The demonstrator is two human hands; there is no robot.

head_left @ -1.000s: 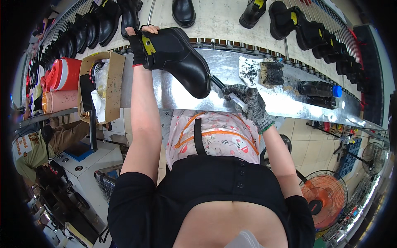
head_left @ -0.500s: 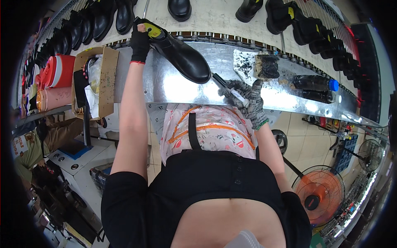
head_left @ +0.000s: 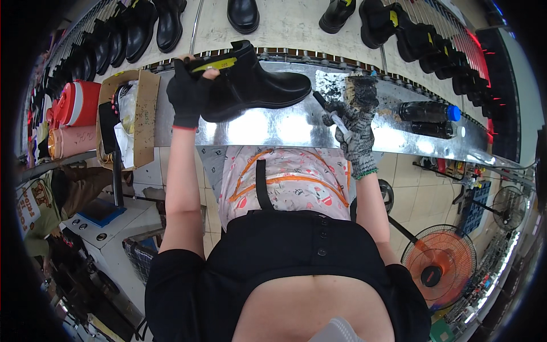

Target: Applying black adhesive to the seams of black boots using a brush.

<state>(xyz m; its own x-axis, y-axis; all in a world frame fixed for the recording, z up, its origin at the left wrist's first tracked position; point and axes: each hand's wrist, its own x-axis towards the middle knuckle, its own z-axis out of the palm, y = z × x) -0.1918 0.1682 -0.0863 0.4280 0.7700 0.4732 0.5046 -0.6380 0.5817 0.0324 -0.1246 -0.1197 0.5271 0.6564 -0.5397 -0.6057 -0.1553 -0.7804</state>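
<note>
My left hand (head_left: 190, 94), in a black glove with bare fingertips, is closed on the shaft of a black ankle boot (head_left: 259, 85). The boot lies on its side in the air over the metal ledge, toe to the right, with a yellow tag at its opening. Past the toe, my right hand (head_left: 358, 128), in a grey knitted glove, grips a slim pen-like applicator (head_left: 340, 123) with a dark front end and a pale handle. Its dark tip points up and left, just off the toe. Beside that hand sits a black-smeared sponge-like block (head_left: 361, 91) next to a stained white sheet (head_left: 330, 81).
A metal ledge (head_left: 250, 134) runs along the conveyor (head_left: 296, 25), which carries several black boots. At right lie dark bottles, one a blue-capped bottle (head_left: 427, 112). At left stand a cardboard box (head_left: 149, 114) and a red jug (head_left: 85, 102). An orange fan (head_left: 439, 265) is lower right.
The boot has swung from a downward slant to nearly level, its toe now farther right. My right hand has shifted right with the applicator, to beside the block.
</note>
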